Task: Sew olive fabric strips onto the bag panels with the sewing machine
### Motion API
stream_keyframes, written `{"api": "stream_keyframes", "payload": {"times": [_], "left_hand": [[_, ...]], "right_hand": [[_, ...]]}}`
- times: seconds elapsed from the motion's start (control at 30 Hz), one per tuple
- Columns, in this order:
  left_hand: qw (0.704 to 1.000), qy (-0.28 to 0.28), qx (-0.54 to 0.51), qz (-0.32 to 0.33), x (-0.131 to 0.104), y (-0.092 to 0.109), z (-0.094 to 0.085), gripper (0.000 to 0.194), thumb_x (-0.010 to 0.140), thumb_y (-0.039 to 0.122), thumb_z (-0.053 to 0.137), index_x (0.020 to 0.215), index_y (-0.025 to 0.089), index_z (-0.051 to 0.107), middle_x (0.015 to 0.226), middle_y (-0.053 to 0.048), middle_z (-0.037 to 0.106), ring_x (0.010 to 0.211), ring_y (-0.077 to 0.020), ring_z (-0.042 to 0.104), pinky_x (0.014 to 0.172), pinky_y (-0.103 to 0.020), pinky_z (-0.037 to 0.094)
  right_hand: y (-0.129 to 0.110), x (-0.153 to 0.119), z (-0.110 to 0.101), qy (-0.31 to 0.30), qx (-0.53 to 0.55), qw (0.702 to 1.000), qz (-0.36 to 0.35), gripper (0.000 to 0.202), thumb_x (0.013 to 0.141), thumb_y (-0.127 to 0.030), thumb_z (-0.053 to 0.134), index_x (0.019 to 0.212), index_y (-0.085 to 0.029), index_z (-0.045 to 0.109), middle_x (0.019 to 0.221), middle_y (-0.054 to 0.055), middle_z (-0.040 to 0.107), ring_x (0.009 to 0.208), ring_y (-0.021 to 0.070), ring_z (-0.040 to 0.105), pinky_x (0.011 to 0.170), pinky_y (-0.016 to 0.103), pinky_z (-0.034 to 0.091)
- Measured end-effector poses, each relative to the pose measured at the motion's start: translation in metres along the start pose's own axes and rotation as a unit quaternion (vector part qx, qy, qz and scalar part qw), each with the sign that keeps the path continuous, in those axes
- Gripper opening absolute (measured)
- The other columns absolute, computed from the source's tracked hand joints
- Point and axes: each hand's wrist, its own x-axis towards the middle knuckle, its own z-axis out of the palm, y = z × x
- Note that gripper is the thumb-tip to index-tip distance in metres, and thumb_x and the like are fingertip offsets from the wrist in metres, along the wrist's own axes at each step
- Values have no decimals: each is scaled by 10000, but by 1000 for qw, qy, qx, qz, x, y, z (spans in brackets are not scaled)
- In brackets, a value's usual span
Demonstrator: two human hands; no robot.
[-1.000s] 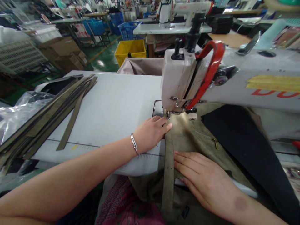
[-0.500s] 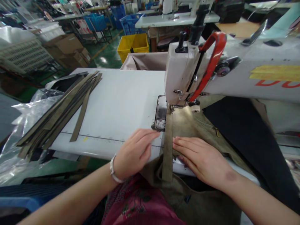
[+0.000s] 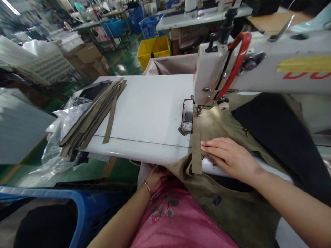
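Note:
My right hand [image 3: 230, 155] lies flat on the olive fabric [image 3: 218, 125], fingers stretched out, their tips beside a long olive strip [image 3: 197, 144]. That strip runs lengthwise toward me from under the presser foot [image 3: 199, 111] of a sewing machine [image 3: 209, 74]; its near end hangs over the table's front edge. Below that edge, close to my body, my left hand [image 3: 156, 179] has its fingers curled at the left corner of the fabric, partly hidden. The fabric drapes down over my lap, with a small dark label [image 3: 217, 200] on it.
A bundle of olive strips [image 3: 94, 119] lies on the left of the white table [image 3: 152, 106], one strip apart from it. Clear plastic [image 3: 66, 127] hangs there. A blue basket [image 3: 80, 213] stands at lower left. Black fabric [image 3: 274, 131] covers the right side. A yellow crate [image 3: 153, 51] stands behind.
My left hand has moved from the tabletop beside the strip down to the fabric below the table edge. My right hand stays on the fabric. The camera view has shifted.

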Motion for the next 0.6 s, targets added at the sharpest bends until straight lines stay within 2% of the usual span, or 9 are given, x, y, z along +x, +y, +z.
{"api": "stream_keyframes", "payload": {"times": [0.07, 0.17, 0.27, 0.37, 0.43, 0.5, 0.57, 0.6], "left_hand": [[1000, -5, 2, -7, -12, 7, -6, 378, 602, 291, 858, 849, 127, 623, 685, 8, 582, 552, -66, 490, 471, -158, 322], [1000, 8, 23, -16, -42, 24, -26, 290, 713, 327, 797, 826, 117, 631, 606, 22, 538, 485, -35, 424, 428, -141, 269], [998, 38, 43, -31, -54, 36, -37, 286, 715, 279, 792, 905, 132, 638, 751, -20, 628, 515, -32, 481, 409, -124, 242], [996, 27, 53, -65, -35, 26, -20, 389, 651, 270, 814, 973, 138, 639, 866, -75, 664, 573, -82, 562, 399, -137, 235], [995, 11, 62, -73, -13, 11, 4, 362, 629, 284, 811, 915, 140, 642, 810, -75, 656, 563, -109, 559, 388, -157, 214], [996, 8, 73, -58, 3, -4, 28, 302, 643, 321, 793, 842, 161, 630, 759, -53, 643, 555, -117, 537, 400, -179, 255], [995, 15, 91, -33, 2, -9, 41, 275, 671, 369, 772, 795, 180, 616, 696, -22, 619, 534, -112, 505, 434, -204, 320], [994, 20, 105, -21, -6, -6, 42, 277, 688, 400, 759, 767, 180, 611, 646, -7, 597, 504, -104, 479, 441, -213, 331]], "right_hand": [[0, -1, 0, -5, -2, 1000, -1, 362, 916, -166, 539, 1271, -212, 597, 1285, 61, 622, 1152, 201, 563, 977, 403, 463], [-2, -4, 0, -10, -15, 1000, -3, 388, 923, -149, 518, 1304, -193, 572, 1300, 66, 611, 1152, 196, 556, 979, 400, 461], [-2, -7, 2, -7, -29, 1000, -5, 397, 920, -152, 521, 1313, -189, 565, 1293, 66, 617, 1150, 201, 560, 981, 405, 461], [0, -7, 3, -4, -31, 999, -2, 405, 916, -163, 528, 1317, -211, 564, 1287, 60, 624, 1143, 203, 571, 976, 412, 466], [1, -6, 3, -7, -30, 1000, -2, 412, 914, -160, 528, 1321, -217, 562, 1295, 62, 619, 1144, 204, 575, 974, 420, 470], [1, -6, 3, -7, -27, 1000, -2, 422, 908, -155, 529, 1323, -224, 562, 1296, 65, 620, 1145, 207, 579, 969, 429, 478], [1, -6, 2, -3, -21, 1000, -1, 435, 903, -151, 529, 1329, -234, 557, 1288, 67, 626, 1143, 207, 586, 961, 431, 487], [1, -7, 1, -1, -20, 1000, 1, 440, 902, -149, 528, 1332, -238, 554, 1285, 67, 628, 1143, 207, 588, 958, 431, 490]]}}
